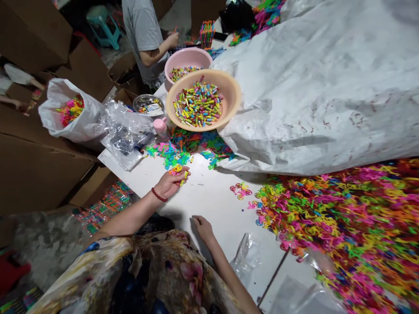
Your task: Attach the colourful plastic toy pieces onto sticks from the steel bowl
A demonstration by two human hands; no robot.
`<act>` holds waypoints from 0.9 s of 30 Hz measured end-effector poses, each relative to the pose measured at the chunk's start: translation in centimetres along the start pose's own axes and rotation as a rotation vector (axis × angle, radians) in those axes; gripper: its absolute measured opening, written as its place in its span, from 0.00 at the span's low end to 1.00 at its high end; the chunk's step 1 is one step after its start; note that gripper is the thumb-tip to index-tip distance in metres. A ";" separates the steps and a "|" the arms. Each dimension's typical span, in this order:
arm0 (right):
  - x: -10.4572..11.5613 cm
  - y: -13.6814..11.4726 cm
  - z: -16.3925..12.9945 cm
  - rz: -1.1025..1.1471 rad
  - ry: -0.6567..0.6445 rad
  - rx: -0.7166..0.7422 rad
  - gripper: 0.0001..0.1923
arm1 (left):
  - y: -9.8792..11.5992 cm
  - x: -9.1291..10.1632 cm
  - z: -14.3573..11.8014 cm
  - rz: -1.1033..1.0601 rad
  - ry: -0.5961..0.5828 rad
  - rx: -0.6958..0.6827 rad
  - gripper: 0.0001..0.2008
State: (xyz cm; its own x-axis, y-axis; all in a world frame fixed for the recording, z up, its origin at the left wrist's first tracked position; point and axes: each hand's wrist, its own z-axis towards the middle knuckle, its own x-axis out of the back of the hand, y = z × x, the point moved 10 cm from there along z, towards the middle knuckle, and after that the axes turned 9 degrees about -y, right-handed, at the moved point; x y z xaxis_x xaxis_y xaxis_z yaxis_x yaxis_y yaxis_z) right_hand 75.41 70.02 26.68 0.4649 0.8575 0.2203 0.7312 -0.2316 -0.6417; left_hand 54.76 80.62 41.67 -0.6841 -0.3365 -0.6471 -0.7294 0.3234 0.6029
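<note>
My left hand (170, 182), with a red bead bracelet at the wrist, is closed around small yellow and orange plastic toy pieces (179, 171) at the edge of a little pile of coloured pieces (170, 153). My right hand (203, 227) rests knuckles down on the white table (209, 196), fingers curled, holding nothing that I can see. A big heap of bright plastic toy pieces (343, 226) spreads over the table to the right. A few loose pink pieces (241, 190) lie between the hands and the heap.
An orange basin (203, 101) and a pink basin (187, 65) hold small coloured tubes. A large white sack (321, 87) covers the far right. Clear plastic bags (126, 131), a white bag of pieces (70, 111) and cardboard boxes (36, 170) stand left. Another person (147, 39) works at the back.
</note>
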 end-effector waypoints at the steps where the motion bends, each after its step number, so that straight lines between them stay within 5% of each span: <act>1: 1.1 -1.0 1.3 -0.057 0.016 0.025 0.15 | -0.6 0.8 -0.1 -0.011 0.016 0.022 0.15; 8: 9.4 -11.2 13.0 -0.417 0.132 0.210 0.18 | -4.9 6.5 -3.1 0.038 0.112 0.186 0.12; 13: 12.2 -16.3 19.4 -0.598 0.180 0.286 0.21 | -5.4 9.8 -6.0 0.072 0.223 0.282 0.18; 21: 12.5 -15.2 22.9 -0.642 0.182 0.279 0.15 | -4.0 13.3 -7.9 0.031 0.383 0.279 0.22; 27: 14.2 -13.3 24.5 -0.451 0.314 0.134 0.14 | -2.8 13.1 -7.6 -0.002 0.386 0.194 0.27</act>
State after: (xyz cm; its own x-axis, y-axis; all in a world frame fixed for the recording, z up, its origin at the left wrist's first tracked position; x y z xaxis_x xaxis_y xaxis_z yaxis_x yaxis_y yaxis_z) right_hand 60.05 96.52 20.32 0.2619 0.6757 0.6890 0.8317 0.2042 -0.5164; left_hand 47.77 68.55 35.07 -0.6617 -0.6314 -0.4044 -0.7414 0.4703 0.4787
